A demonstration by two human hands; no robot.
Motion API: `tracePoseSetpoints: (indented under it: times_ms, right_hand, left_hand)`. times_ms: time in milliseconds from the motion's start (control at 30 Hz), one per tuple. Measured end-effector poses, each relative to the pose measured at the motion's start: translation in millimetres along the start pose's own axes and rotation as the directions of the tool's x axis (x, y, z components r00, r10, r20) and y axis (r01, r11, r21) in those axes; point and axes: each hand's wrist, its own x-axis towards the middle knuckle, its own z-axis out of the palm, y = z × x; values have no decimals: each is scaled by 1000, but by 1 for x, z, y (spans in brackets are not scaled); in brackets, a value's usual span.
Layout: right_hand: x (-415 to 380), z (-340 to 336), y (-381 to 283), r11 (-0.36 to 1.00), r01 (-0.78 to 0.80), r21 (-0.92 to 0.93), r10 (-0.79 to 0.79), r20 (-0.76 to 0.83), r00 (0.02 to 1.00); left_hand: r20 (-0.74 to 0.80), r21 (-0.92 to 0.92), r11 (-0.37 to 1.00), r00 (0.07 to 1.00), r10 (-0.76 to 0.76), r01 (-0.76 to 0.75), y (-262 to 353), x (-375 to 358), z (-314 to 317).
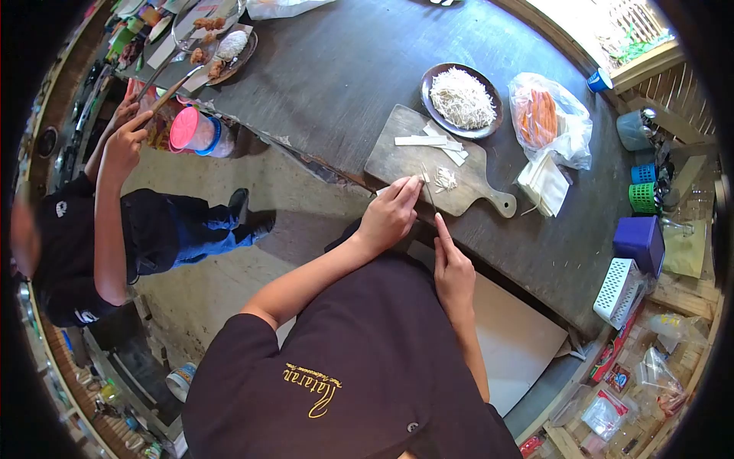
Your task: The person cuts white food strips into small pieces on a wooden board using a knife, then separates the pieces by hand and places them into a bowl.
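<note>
On the dark table lies a wooden cutting board [390, 149] with white slabs [422, 141] and a small heap of thin white strips [445, 180]. My left hand [391, 214] is at the board's near edge, its fingers pressed together on a pale piece that is mostly hidden. Just right of it, my right hand [454, 268] holds a knife [430, 191], index finger stretched along it, with the blade pointing over the board. Behind the board, a dark bowl [424, 93] holds a pile of white shreds [462, 99].
A bag of orange sticks [538, 118] and a folded white cloth [544, 183] lie right of the board. Baskets [644, 197] line the right side. At left, a co-worker [107, 206] holds utensils over fried food [200, 55]; a pink-lidded container [191, 128] stands nearby.
</note>
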Motion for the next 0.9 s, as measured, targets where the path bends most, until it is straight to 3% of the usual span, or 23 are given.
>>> tracePoseSetpoints:
  times_ms: [233,433,900]
  right_hand:
    - [10,7,0,998,-48,-38,50,48,998]
    - [34,19,3,1000,17,-20,-17,-31,999]
    - [4,4,-9,997,-21,-70,19,-36,999]
  left_hand:
    - [6,-37,999,999,32,-31,-7,0,-1]
    - [34,-22,996,996,84,-84,-12,3,-3]
    - [33,-10,994,993,110,-110,-16,5,-7]
